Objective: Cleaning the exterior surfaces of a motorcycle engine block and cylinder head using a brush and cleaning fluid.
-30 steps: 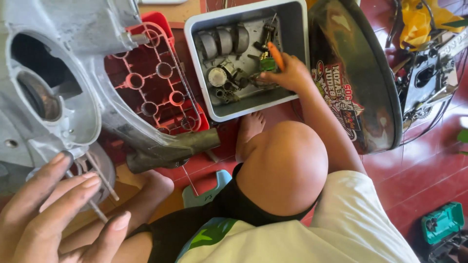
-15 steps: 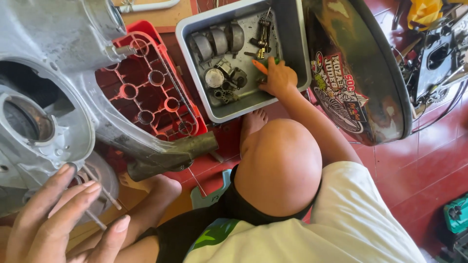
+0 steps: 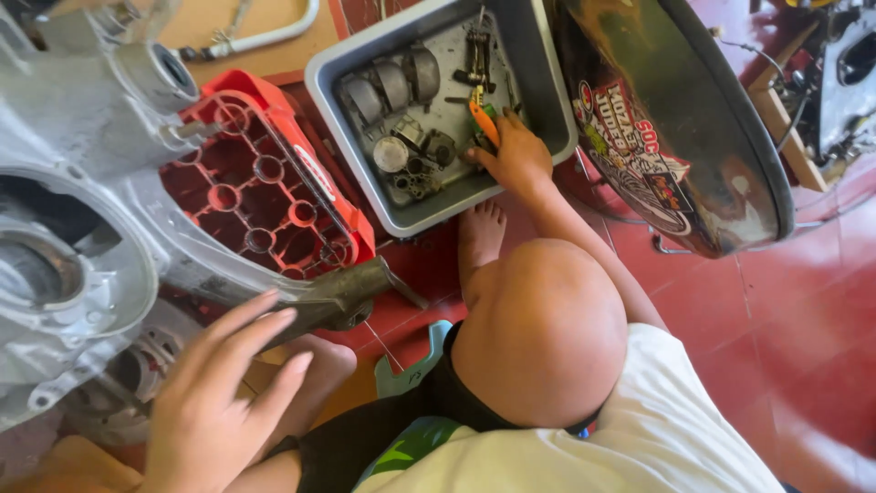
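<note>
So the only hand of the wearer's own in shot is the left hand (image 3: pixel 214 411), low in the bottom-left corner. The grip is spread wide, fingers fanned and pointing up and to the right, pinching nothing. The right hand isn't in view at all. The thing nearest that open hand is the big grey engine casing (image 3: pixel 82 183), which fills the left side. It lies up and to the left of the fingertips, and its long lower edge slants down toward the right, ending by a dark metal stub (image 3: pixel 342 292) just beyond the fingertips. I honestly can't tell whether the fingertips are touching the casing's edge or just hovering over it. Behind the casing sits a red plastic crate (image 3: pixel 265 183) with round sockets, tilted up against it. Another person crouches in the middle with one bare foot (image 3: pixel 479 237) on the red tiled floor (image 3: pixel 785 301), and their hand (image 3: pixel 516 155) is in a grey tray (image 3: pixel 538 82) of small metal parts, closed around an orange-handled tool (image 3: pixel 484 119). That tray is well apart from the wearer's hand, up and to the right, past the crate. A dark curved body panel (image 3: pixel 675 119) with stickers stands just right of the tray — nobody's touching it
</note>
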